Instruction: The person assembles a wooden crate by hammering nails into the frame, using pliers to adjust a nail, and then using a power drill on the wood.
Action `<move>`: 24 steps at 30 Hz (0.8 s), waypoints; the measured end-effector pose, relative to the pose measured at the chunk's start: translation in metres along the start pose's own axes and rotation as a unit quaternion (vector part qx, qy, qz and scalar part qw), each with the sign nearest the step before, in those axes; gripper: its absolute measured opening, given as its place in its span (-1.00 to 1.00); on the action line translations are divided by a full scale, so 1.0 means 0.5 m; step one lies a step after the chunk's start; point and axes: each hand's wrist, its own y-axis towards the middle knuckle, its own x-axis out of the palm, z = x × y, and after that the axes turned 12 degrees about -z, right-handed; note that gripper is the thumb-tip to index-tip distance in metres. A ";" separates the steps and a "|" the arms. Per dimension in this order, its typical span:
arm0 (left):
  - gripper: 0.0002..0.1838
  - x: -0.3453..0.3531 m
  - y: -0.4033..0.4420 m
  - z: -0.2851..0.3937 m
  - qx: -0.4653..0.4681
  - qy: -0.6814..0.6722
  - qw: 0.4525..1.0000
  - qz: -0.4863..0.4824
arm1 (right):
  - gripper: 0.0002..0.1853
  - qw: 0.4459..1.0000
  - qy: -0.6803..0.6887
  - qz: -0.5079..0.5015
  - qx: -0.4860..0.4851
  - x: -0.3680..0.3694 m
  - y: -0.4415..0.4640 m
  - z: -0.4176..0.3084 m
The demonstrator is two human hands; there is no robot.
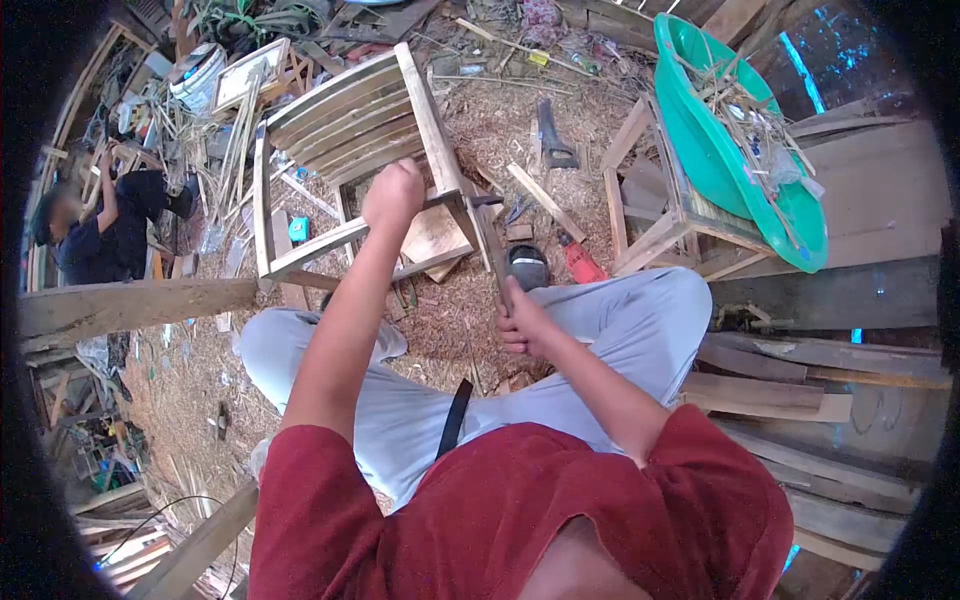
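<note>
A slatted wooden chair frame stands in front of me, its slatted back at the far side. My left hand is closed at the chair's near rail, knuckles up; the exact grip underneath is hidden. My right hand is wrapped round the handle of a hammer. The hammer points away from me, its dark head beside the chair's right corner joint; I cannot tell whether they touch. Below the chair's rail lies a flat piece of wood.
A red-handled tool, a dark handsaw and a wood strip lie on sawdust ahead. A green basin of scraps rests on a wooden frame at right. A teal tape measure lies left. Another person sits far left.
</note>
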 end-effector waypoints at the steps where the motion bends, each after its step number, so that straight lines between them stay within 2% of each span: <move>1: -0.38 -0.024 -0.007 0.013 -0.008 -0.015 1.000 0.005 | -0.35 1.000 -0.002 -0.027 0.005 -0.021 -0.002 -0.024; 2: -0.38 -0.034 0.000 0.019 -0.014 -0.013 1.000 0.009 | -0.34 0.998 -0.010 -0.054 0.011 -0.039 0.003 -0.051; 3: -0.38 -0.028 0.005 0.017 -0.023 -0.012 1.000 0.008 | -0.34 0.997 -0.028 -0.058 -0.044 -0.038 0.000 -0.065; 6: -0.38 -0.014 0.016 0.011 -0.019 -0.003 1.000 0.003 | -0.34 0.986 0.092 -0.047 -0.133 -0.023 0.007 -0.068; 7: -0.37 -0.016 0.011 0.011 -0.018 -0.005 1.000 0.004 | -0.41 0.973 0.139 -0.086 -0.160 -0.021 0.001 -0.069; 10: -0.37 0.020 0.043 -0.029 0.019 0.033 0.999 0.019 | -0.49 0.977 0.133 0.009 -0.168 -0.001 0.007 -0.083; 14: -0.38 0.015 0.046 -0.026 0.030 0.036 0.999 0.017 | -0.60 0.980 0.021 0.047 -0.192 -0.046 0.055 -0.073; 16: -0.40 -0.002 0.025 -0.011 0.028 0.020 0.999 0.013 | -0.62 0.963 -0.050 0.111 -0.241 -0.095 0.126 -0.057; 18: -0.42 -0.013 0.005 0.000 0.021 0.015 1.000 0.010 | -0.59 0.960 -0.049 0.109 -0.253 -0.086 0.133 -0.067; 20: -0.44 -0.019 -0.009 0.008 0.014 0.024 1.000 0.007 | -0.53 0.971 0.028 0.041 -0.232 -0.034 0.089 -0.093; 24: -0.45 -0.028 -0.034 0.005 0.054 0.066 0.996 -0.019 | -0.52 0.974 0.064 -0.031 -0.216 -0.020 0.100 -0.117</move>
